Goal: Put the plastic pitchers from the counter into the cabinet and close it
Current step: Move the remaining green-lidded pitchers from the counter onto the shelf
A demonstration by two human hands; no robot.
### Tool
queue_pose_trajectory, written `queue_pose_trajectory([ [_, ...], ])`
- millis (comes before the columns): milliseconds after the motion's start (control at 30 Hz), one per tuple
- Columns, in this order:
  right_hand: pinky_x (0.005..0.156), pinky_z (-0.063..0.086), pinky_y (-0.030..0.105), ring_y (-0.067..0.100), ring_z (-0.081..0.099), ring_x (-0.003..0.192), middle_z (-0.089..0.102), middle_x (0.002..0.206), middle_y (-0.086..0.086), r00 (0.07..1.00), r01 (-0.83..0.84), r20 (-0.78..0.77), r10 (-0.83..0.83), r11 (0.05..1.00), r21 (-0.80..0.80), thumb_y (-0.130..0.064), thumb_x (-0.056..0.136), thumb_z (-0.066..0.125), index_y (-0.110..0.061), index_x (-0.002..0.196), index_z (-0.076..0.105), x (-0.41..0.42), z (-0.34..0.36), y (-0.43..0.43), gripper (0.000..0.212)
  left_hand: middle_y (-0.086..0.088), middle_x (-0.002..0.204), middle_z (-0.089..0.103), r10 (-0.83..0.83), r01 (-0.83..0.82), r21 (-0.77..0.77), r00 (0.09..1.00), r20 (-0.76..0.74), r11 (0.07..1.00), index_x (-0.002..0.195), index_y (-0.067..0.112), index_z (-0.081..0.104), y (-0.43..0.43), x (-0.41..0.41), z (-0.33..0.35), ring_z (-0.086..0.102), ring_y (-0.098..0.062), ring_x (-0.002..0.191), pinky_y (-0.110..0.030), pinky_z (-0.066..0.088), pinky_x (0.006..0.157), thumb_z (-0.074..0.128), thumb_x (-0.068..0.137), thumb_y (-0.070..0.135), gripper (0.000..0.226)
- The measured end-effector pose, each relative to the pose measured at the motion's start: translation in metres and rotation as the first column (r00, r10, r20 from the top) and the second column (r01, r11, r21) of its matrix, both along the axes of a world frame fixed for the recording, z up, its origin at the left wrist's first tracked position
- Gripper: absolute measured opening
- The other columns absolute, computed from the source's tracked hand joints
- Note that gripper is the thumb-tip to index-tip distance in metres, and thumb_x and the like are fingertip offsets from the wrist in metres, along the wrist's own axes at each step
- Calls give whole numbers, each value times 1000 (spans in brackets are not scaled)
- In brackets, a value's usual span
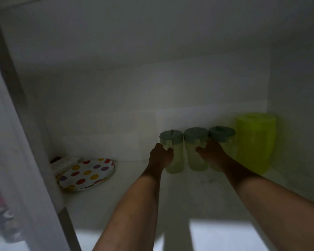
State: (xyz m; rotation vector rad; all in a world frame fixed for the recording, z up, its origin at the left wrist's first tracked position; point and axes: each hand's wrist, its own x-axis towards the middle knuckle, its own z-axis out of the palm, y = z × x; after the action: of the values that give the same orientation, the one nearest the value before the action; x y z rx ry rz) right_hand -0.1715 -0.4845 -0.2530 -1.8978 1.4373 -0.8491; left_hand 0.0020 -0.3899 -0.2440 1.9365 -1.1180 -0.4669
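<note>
Three pale green plastic pitchers with grey-green lids stand side by side at the back of the white cabinet shelf. My left hand grips the left pitcher by its handle. My right hand reaches between the middle pitcher and the right pitcher, its fingers curled on a handle there; which pitcher's handle I cannot tell. A larger bright lime-green pitcher stands just right of them, against the cabinet's right wall.
A white plate with coloured dots lies at the shelf's left, with a white box behind it. The open cabinet door's edge runs down the left side. The interior is dim.
</note>
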Motion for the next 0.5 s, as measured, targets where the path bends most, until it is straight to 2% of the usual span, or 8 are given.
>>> queue_pose_trajectory([
  [133, 112, 38, 42, 36, 32, 145, 22, 163, 19, 998, 38, -47, -43, 995, -89, -41, 91, 59, -10, 159, 8, -6, 9, 18, 91, -15, 142, 53, -35, 35, -17, 999, 13, 999, 147, 13, 39, 25, -3, 9, 58, -34, 123, -47, 55, 98, 55, 92, 48, 67],
  [233, 109, 38, 41, 36, 38, 142, 35, 157, 21, 996, 70, -47, -80, 982, -178, -33, 93, 59, -3, 154, 27, -7, 24, 44, 75, -14, 145, 54, -89, 89, 8, 996, -12, 996, 150, 16, 37, 56, -5, 21, 57, -33, 128, -44, 53, 102, 56, 92, 48, 69],
  [300, 105, 40, 37, 36, 47, 134, 47, 147, 22, 996, 64, -47, -77, 968, -244, -29, 94, 57, -1, 140, 48, -4, 35, 69, 54, -14, 143, 58, -116, 117, 46, 993, -15, 992, 148, 18, 42, 83, -7, 30, 60, -32, 125, -40, 55, 99, 57, 92, 49, 66],
  [367, 97, 42, 36, 37, 54, 122, 57, 133, 24, 996, 41, -65, -64, 952, -304, -24, 97, 51, -5, 106, 63, 3, 49, 105, 25, -13, 134, 64, -152, 153, 74, 988, -15, 986, 138, 14, 54, 120, -11, 41, 67, -32, 114, -40, 59, 92, 58, 93, 45, 55],
  [400, 93, 43, 37, 38, 57, 116, 60, 127, 25, 996, 36, -65, -61, 945, -326, -23, 98, 48, -7, 94, 63, 8, 55, 126, 23, -13, 130, 67, -179, 180, 83, 984, -27, 980, 133, 12, 59, 142, -14, 46, 69, -31, 109, -42, 59, 91, 59, 94, 43, 49],
  [500, 80, 45, 35, 32, 59, 92, 67, 106, 20, 997, 75, 30, -68, 941, -331, -18, 96, 46, -5, 96, 66, 23, 65, 196, 24, -10, 125, 68, -257, 264, 136, 964, -65, 955, 130, 10, 59, 221, -22, 55, 70, -28, 102, -46, 57, 93, 55, 98, 41, 45],
])
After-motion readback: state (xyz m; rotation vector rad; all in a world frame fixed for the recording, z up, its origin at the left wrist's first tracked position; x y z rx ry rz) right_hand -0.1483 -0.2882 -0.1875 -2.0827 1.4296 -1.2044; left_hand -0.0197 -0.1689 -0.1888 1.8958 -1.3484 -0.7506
